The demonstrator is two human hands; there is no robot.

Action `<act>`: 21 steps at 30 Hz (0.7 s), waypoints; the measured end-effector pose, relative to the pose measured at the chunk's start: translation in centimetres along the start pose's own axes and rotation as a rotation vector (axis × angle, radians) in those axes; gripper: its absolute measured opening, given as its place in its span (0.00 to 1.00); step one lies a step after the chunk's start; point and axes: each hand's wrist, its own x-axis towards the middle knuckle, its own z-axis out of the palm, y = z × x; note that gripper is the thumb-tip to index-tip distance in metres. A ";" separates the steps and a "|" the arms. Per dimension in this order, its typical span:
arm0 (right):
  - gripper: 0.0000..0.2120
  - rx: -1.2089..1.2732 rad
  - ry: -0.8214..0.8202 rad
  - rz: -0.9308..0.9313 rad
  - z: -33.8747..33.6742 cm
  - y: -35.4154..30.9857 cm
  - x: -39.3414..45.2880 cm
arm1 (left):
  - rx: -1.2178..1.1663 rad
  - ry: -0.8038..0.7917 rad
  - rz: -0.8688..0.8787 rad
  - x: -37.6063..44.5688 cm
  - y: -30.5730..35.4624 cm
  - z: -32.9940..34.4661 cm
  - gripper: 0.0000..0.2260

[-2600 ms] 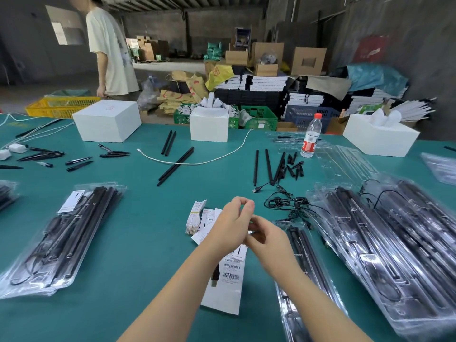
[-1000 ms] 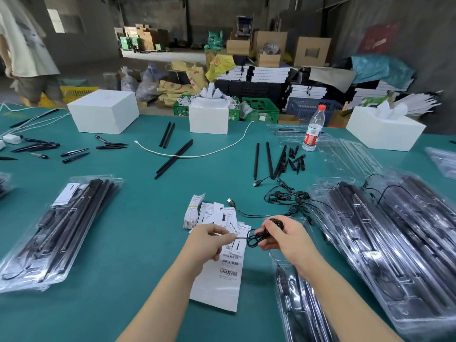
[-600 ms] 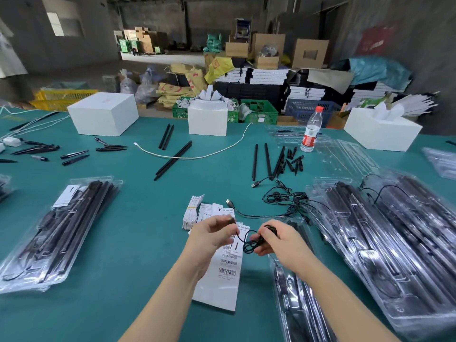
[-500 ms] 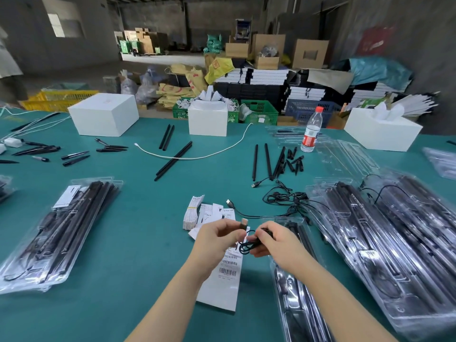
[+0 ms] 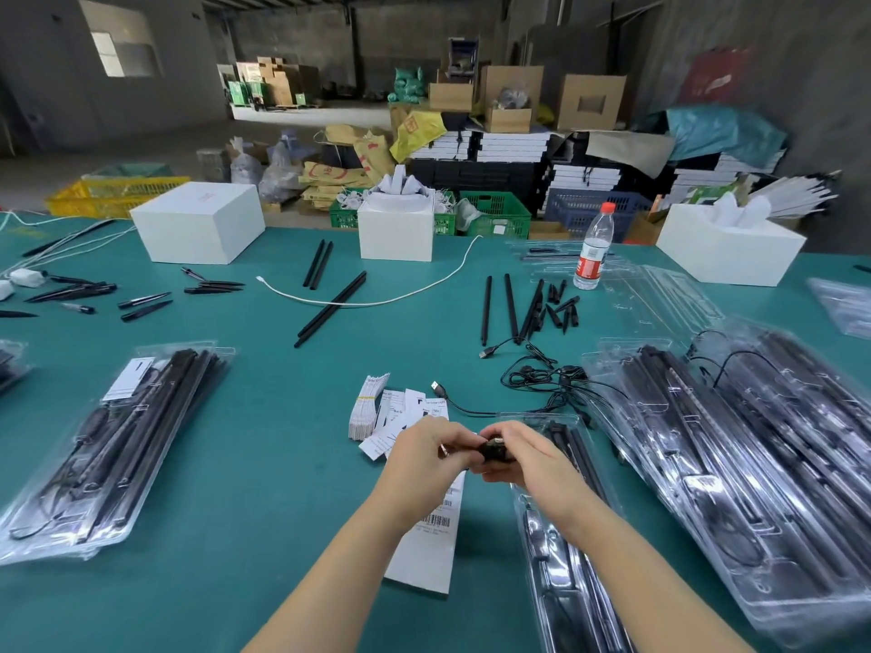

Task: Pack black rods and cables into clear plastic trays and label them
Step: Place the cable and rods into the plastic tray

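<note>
Several clear trays point(image 5: 735, 468) of black rods point(image 5: 678, 417)

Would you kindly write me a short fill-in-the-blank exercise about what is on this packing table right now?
1. Both hands, left hand and right hand, grip a small coiled black ____.
2. The water bottle has a ____ cap.
3. The table surface is ____ in colour.
4. A white ____ lies across the two long black rods.

Missing words: cable; red; teal; cable
</note>
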 end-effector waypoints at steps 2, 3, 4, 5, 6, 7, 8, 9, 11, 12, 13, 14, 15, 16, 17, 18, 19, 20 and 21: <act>0.20 -0.015 -0.021 -0.011 0.0 -0.1 -0.1 | 0.011 -0.013 -0.001 0.0 0.0 0.0 0.15; 0.16 -0.087 -0.018 -0.039 0.0 0.0 -0.2 | 0.026 -0.019 0.007 0.0 -0.1 0.1 0.14; 0.10 -0.185 -0.001 -0.076 -0.1 0.2 -0.2 | 0.047 -0.021 0.016 -0.1 -0.1 0.2 0.12; 0.05 -0.264 0.013 -0.109 -0.1 0.4 -0.2 | 0.064 -0.008 0.020 -0.1 -0.1 0.3 0.09; 0.03 -0.311 0.031 -0.135 -0.1 0.6 -0.3 | 0.068 0.029 0.013 -0.1 -0.2 0.4 0.07; 0.05 -0.318 0.057 -0.158 0.0 0.8 -0.3 | 0.057 0.085 -0.010 -0.2 -0.3 0.6 0.06; 0.07 -0.311 0.089 -0.176 0.1 0.9 -0.4 | 0.027 0.146 -0.054 -0.2 -0.4 0.7 0.07; 0.09 -0.293 0.120 -0.194 0.2 1.0 -0.4 | -0.024 0.184 -0.125 -0.3 -0.5 0.8 0.08; 0.12 -0.255 0.166 -0.240 0.4 1.1 -0.5 | -0.203 0.123 -0.332 -0.3 -0.6 0.9 0.13; 0.12 -0.229 0.174 -0.264 0.6 1.2 -0.5 | -0.329 0.041 -0.440 -0.4 -0.6 1.0 0.16; 0.12 -0.211 0.170 -0.286 0.8 1.2 -0.6 | -0.481 -0.040 -0.534 -0.6 -0.6 1.1 0.17; 0.12 -0.218 0.160 -0.307 1.0 1.2 -0.8 | -0.647 -0.099 -0.603 -0.6 -0.5 1.3 0.18; 0.13 -0.245 0.150 -0.330 1.2 1.3 -1.0 | -0.815 -0.128 -0.652 -0.5 -0.5 1.4 0.18; 0.13 -0.286 0.142 -0.355 1.5 1.3 -1.1 | -0.963 -0.133 -0.682 -0.4 -0.4 1.5 0.17; 0.14 -0.332 0.140 -0.383 1.6 1.5 -1.3 | -1.073 -0.123 -0.702 -0.3 -0.2 1.6 0.15; 0.15 -0.380 0.154 -0.414 1.8 1.6 -1.4 | -1.147 -0.107 -0.713 -0.1 -0.1 1.7 0.13; 0.15 -0.429 0.181 -0.449 1.8 1.7 -1.4 | -1.198 -0.093 -0.713 0.1 0.0 1.8 0.13; 0.16 -0.471 0.213 -0.482 1.9 1.8 -1.4 | -1.230 -0.084 -0.702 0.2 0.1 1.8 0.13; 0.17 -0.499 0.239 -0.505 1.9 1.9 -1.4 | -1.249 -0.080 -0.691 0.3 0.1 1.7 0.13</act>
